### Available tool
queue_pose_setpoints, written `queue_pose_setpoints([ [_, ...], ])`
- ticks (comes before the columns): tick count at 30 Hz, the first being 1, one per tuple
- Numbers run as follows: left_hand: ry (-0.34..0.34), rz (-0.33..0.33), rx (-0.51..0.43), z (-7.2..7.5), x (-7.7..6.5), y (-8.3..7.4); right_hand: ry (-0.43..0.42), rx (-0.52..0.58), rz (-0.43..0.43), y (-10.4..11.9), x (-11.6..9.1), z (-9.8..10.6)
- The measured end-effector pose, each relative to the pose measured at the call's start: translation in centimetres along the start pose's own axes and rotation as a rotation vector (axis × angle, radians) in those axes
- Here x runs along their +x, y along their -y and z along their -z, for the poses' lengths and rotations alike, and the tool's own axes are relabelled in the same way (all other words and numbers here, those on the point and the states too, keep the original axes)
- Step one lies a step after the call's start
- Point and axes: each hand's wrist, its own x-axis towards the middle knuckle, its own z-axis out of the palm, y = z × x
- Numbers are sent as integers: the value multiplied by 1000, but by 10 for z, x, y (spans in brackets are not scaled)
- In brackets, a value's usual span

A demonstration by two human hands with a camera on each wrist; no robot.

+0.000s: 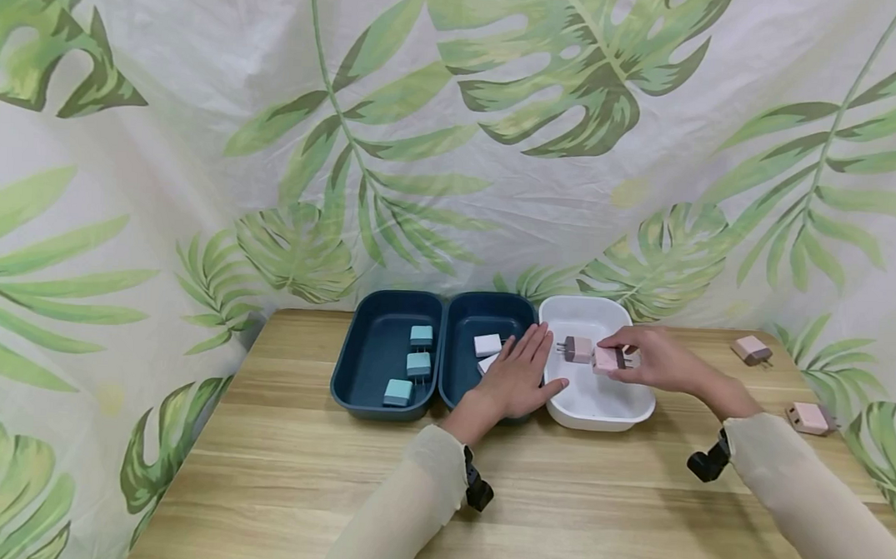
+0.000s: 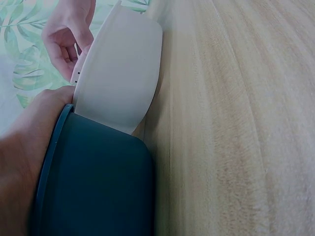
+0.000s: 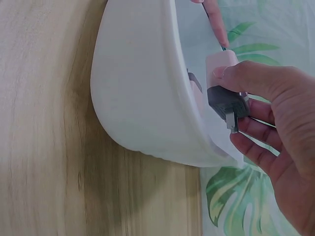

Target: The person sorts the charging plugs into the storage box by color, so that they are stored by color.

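Note:
My right hand [image 1: 662, 360] pinches a pink and dark-grey charger plug [image 1: 606, 361] over the white tray [image 1: 589, 398]. In the right wrist view the thumb presses the pink face of this charger plug [image 3: 220, 66], and its metal prongs point away from the tray. Another pink charger plug [image 1: 577, 349] lies inside the white tray. With fingers straight, my left hand [image 1: 515, 370] rests across the adjoining rims of the white tray and the middle dark-blue tray [image 1: 487, 313]. White charger plugs [image 1: 488, 345] in that middle tray are partly hidden by it.
A second dark-blue tray [image 1: 373, 351] at the left holds three teal charger plugs [image 1: 418, 364]. Toward the table's right edge lie one pink charger plug [image 1: 751, 349] and, nearer, another [image 1: 810, 418]. Behind the wooden table [image 1: 573, 502] hangs a leaf-patterned cloth [image 1: 422, 187].

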Motion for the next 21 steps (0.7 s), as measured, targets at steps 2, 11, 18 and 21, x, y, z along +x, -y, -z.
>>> queue_pose_setpoints([
  [2, 0, -2, 4, 0, 0, 0, 12, 11, -11, 0, 2, -2],
  [11, -32, -9, 7, -1, -3, -1, 43, 50, -22, -1, 6, -14],
  [18, -1, 9, 2, -1, 0, 0, 42, 78, -19, -3, 11, -22],
  [21, -3, 6, -7, -3, 1, 1, 47, 91, -22, -4, 13, -25],
])
